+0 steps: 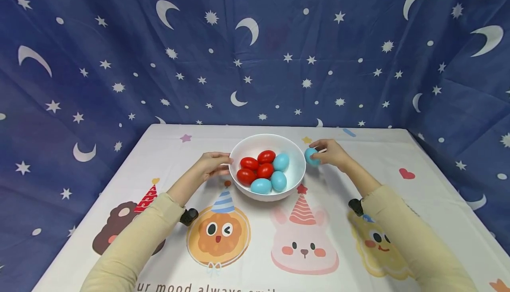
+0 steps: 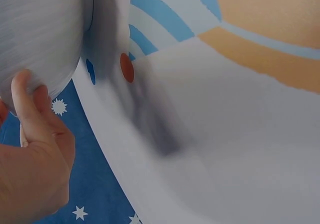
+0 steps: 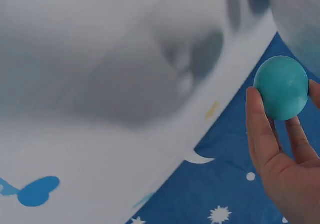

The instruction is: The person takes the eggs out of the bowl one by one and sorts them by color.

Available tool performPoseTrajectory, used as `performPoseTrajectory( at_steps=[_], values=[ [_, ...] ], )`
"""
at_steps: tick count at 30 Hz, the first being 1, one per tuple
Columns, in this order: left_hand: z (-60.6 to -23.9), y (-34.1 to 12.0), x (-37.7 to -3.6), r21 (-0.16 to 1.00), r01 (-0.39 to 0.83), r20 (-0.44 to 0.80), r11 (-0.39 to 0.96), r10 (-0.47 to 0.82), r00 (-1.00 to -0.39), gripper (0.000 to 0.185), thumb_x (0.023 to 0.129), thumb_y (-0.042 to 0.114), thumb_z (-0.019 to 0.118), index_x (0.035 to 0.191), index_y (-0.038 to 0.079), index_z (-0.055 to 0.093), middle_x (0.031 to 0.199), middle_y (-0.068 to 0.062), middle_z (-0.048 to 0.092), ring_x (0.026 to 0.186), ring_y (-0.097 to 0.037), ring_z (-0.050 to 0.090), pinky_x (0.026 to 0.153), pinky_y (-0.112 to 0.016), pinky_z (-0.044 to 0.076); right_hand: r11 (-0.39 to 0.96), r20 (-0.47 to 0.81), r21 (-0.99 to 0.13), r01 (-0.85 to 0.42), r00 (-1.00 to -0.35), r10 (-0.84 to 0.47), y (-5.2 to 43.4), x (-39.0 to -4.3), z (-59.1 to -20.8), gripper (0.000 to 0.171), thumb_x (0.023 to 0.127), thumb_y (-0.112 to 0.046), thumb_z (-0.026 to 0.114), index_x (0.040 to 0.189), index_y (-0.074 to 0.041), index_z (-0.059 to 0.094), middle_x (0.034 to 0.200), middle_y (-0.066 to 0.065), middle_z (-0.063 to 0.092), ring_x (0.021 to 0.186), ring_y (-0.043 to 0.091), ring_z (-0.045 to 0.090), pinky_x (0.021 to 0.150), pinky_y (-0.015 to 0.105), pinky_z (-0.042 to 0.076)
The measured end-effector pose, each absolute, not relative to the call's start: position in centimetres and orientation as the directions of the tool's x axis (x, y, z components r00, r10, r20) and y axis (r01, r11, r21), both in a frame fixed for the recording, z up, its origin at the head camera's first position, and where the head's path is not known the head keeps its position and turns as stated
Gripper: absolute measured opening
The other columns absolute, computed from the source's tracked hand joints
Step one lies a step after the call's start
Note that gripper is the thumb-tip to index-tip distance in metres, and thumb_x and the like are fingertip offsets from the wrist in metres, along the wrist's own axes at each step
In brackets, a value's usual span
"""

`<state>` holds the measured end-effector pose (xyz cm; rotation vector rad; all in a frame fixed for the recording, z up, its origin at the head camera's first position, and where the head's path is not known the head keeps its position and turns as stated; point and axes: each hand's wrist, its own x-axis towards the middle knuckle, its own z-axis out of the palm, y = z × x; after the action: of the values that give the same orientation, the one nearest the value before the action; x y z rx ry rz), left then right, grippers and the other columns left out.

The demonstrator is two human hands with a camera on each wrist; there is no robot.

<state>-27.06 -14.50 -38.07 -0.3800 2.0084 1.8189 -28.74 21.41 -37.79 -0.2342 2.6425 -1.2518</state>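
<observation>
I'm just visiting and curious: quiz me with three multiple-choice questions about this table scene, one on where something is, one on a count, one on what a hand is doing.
1. Where is the white bowl?
A. between the two hands
B. on the floor
C. at the table's far left corner

2. How many red eggs lie in the bowl?
A. one
B. four
C. seven

3. What is the right hand doing?
A. lying flat on the cloth
B. holding a blue egg
C. gripping a spoon

Answers: 1 A, since the left hand touches its left side and the right hand is just beside it; 2 B, four red among three blue; 3 B, the fingers curl round the egg beside the bowl.
</observation>
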Motion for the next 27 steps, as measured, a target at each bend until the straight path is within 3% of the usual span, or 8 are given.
performPoseTrajectory(
  at_steps=[3,16,27],
  values=[
    [-38.0,-14.4,-27.1,0.881,-0.457,-0.466,0.12,0.063,-0.882,0.048,0.087,0.007,0.064,0.133,0.002,0.051,0.122,-0.014,0.057,0.07,-0.008,0.065,0.065,-0.021,0.061,0.636,-0.131,-0.77,-0.046,-0.965,-0.228,21.5,-28.9,-38.3,0.045,0.085,-0.01,0.063,0.125,0.007,0.053,0.122,0.028,0.053,0.095,0.027,0.059,0.075,0.029,0.061],
    [-38.1,-14.3,-27.2,0.884,-0.454,-0.462,0.11,0.058,-0.885,0.046,0.087,0.006,0.064,0.131,0.001,0.053,0.114,-0.013,0.059,0.068,-0.008,0.065,0.063,-0.02,0.061,0.672,-0.139,-0.74,-0.038,-0.968,-0.207,21.2,-29.4,-39.7,0.044,0.081,-0.007,0.066,0.119,0.011,0.054,0.112,0.028,0.055,0.071,0.014,0.054,0.062,0.026,0.058],
    [-38.2,-14.6,-27.1,0.882,-0.458,-0.466,0.11,0.065,-0.882,0.046,0.087,0.006,0.064,0.131,-0.001,0.052,0.111,-0.011,0.059,0.067,-0.007,0.064,0.065,-0.021,0.061,0.688,-0.174,-0.726,-0.017,-0.963,-0.207,21.0,-29.4,-40.3,0.045,0.081,-0.009,0.068,0.12,0.009,0.054,0.112,0.027,0.053,0.077,0.017,0.053,0.068,0.03,0.059]
  ],
)
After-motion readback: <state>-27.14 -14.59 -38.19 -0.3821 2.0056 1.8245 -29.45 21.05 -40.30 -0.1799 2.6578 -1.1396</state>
